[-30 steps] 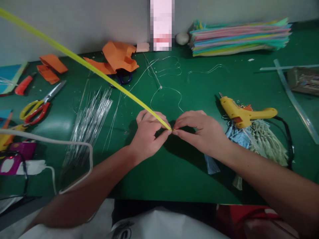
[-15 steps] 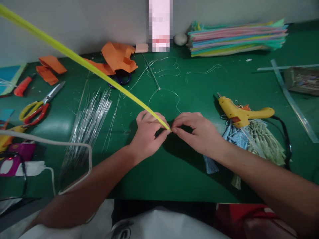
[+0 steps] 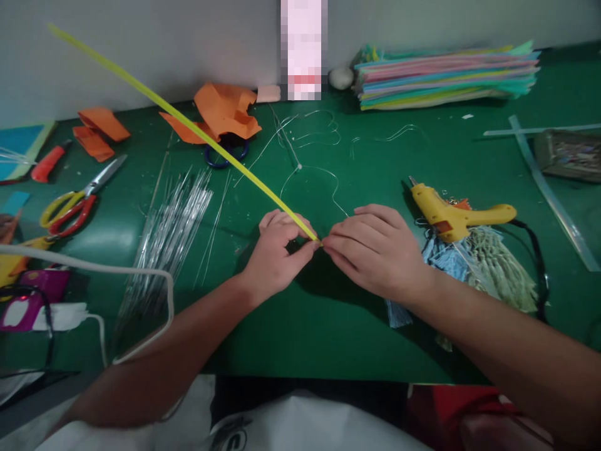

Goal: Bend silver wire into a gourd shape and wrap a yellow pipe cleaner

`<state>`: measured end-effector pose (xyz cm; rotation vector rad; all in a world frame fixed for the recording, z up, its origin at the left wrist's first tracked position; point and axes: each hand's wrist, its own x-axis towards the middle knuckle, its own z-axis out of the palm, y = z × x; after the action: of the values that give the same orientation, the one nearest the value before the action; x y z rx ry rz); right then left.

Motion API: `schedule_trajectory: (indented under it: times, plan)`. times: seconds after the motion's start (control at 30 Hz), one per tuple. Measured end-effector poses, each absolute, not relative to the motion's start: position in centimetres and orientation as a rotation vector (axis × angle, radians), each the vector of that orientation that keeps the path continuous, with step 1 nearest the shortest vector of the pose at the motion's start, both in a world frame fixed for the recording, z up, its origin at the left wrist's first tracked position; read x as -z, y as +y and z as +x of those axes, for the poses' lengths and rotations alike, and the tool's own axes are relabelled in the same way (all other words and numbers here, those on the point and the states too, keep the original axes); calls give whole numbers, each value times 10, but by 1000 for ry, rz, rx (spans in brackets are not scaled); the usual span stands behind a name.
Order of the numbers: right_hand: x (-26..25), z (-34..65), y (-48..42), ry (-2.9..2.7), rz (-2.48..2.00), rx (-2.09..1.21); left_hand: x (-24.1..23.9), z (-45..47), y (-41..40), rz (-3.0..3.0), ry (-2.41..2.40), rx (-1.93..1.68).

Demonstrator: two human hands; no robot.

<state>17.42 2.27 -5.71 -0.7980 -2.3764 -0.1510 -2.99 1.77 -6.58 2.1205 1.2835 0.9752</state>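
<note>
A long, narrow yellow strip (image 3: 188, 127) slants from the upper left down to my fingertips. My left hand (image 3: 282, 254) is closed, pinching the strip near its lower end between thumb and fingers. Against that same end press the fingertips of my right hand (image 3: 375, 250), the other fingers curled together. The very tip of the strip is mostly hidden between the two hands. On the table beyond them lies a thin clear thread (image 3: 335, 188), one part running up to the right hand's knuckles.
Left are thin silvery wires (image 3: 176, 219), scissors (image 3: 75, 200), orange scraps (image 3: 230, 106) and a white cable (image 3: 117, 269). A yellow glue gun (image 3: 460, 213) rests on tassels (image 3: 498, 263) at right. Bundled coloured strips (image 3: 446, 78) lie at the back; glue sticks (image 3: 554, 194) lie far right.
The strip's far end has swung down and right, so its upper tip now shows. My right hand has rolled slightly, its fingers closing together; the left stays almost in place.
</note>
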Motion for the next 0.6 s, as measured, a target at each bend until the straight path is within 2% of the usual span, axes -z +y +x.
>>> schedule_trajectory:
  times: [0.27,0.6]
  plan:
    - [57,174,23,-2398,-690,357,64,-30,18,2027,1259,-962]
    - [61,168,27,-2345,-700,341,64,-32,17,2123,1225,-959]
